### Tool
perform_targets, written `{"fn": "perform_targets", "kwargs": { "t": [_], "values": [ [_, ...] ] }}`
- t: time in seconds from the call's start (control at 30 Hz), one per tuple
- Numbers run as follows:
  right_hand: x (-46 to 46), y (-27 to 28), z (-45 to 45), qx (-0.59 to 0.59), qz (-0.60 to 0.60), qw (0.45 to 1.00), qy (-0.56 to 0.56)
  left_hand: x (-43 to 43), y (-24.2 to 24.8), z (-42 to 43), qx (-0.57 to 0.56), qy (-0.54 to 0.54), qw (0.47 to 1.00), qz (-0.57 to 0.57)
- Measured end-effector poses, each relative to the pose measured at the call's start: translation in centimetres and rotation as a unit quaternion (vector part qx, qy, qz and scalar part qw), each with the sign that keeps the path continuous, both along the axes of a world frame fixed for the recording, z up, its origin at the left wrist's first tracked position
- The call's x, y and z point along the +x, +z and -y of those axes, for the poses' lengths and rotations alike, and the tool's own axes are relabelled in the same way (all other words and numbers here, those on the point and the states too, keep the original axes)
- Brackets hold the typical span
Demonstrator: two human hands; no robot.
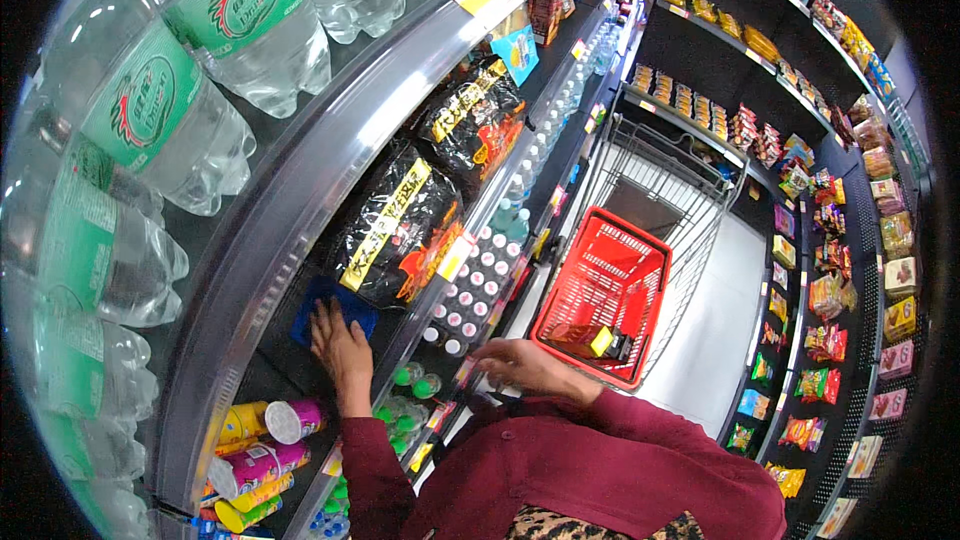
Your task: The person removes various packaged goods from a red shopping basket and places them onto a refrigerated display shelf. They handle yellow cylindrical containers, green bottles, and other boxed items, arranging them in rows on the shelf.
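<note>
My left hand point(341, 348) holds a blue cloth point(304, 315) down against the black shelf board point(281, 363), with the fingers laid over it. Just beyond that cloth sits a large black shiny snack pack point(394, 228), and a second such pack point(472, 123) stands behind it. My right hand point(536, 369) hovers between the shelf front and the red shopping basket point(544, 315). Its fingers are loosely bent and apart, and nothing shows in them. Dark bottles with pale caps point(476, 288) are on the lower shelf near its fingertips.
The basket rests in a metal shopping cart point(694, 258) and holds a dark boxed item point(581, 339). Large plastic bottles with green labels point(150, 101) fill the upper shelf. Snack canisters point(262, 457) lie near my left forearm. Shelves of packaged snacks point(825, 262) line the right side.
</note>
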State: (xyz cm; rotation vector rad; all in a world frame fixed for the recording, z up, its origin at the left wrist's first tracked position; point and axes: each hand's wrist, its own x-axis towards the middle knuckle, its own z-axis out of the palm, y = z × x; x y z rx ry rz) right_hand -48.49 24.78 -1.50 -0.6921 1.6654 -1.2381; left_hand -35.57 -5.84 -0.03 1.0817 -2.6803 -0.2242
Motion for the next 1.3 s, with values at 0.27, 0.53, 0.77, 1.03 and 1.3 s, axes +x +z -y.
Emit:
{"fn": "perform_targets", "kwargs": {
  "t": [0.27, 0.53, 0.77, 1.03, 1.3],
  "values": [
    [-1.8, -2.5, -6.0, 0.084, -0.086, 0.991, -0.058, -0.6, -4.3, 3.6, -0.046, 0.036, 0.99, 0.128],
    [-1.8, -5.5, -6.1, 0.056, -0.001, 0.997, -0.057, -1.6, -1.0, 7.4, 0.035, 0.165, 0.976, 0.141],
    [-3.7, -6.9, -6.7, 0.057, 0.019, 0.996, -0.064, 1.2, 2.4, 5.6, 0.097, 0.256, 0.954, 0.122],
    [-4.1, -7.0, -5.7, 0.042, 0.021, 0.999, -0.004, 2.0, -0.5, 1.2, -0.027, 0.243, 0.962, 0.12],
    [-4.3, -8.5, -5.0, 0.034, 0.02, 0.999, 0.021, 3.9, 1.4, -7.4, 0.026, 0.139, 0.984, 0.113]
  ]
}}
